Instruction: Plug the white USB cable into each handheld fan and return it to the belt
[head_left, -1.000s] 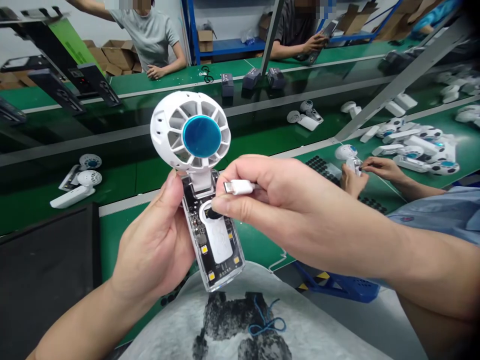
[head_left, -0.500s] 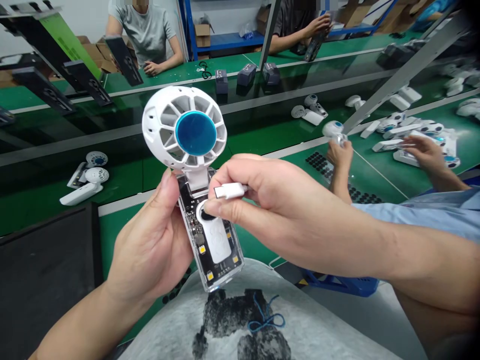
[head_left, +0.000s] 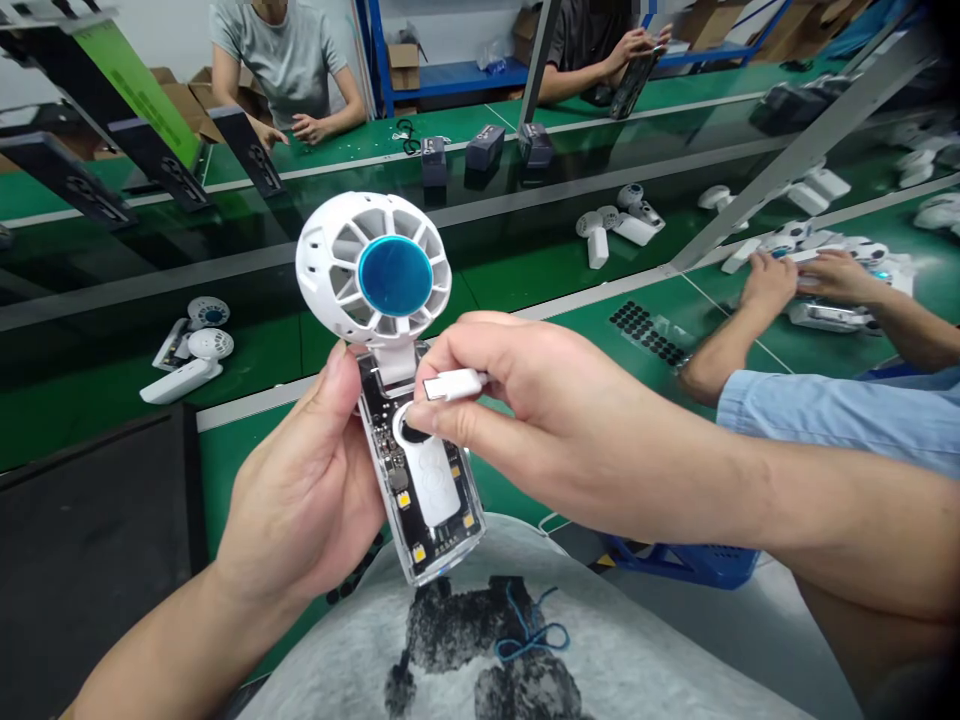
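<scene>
A white handheld fan (head_left: 431, 470) stands upright in front of me, tilted a little, with a blue disc at the centre of its round grille and a clear-cased handle showing a circuit board. My left hand (head_left: 307, 480) is closed around the handle's left side, thumb near the neck. My right hand (head_left: 525, 390) pinches a white USB cable plug (head_left: 452, 385), whose metal end points left over the handle. The right thumb tip lies over the dark round spot at the top of the white panel; whether it presses there I cannot tell.
More white fans (head_left: 199, 345) lie on the dark green conveyor beyond. A black tray (head_left: 97, 540) is at left. At right, a co-worker's hands (head_left: 810, 280) handle fans beside a sheet of black round stickers (head_left: 649, 330). Dark boxes (head_left: 486, 148) sit on the far bench.
My hands and the fan stay nearly still, the fan head slightly lower. The co-worker's hand at right has moved right to the fan pile. Boxes and fans on the conveyors have shifted.
</scene>
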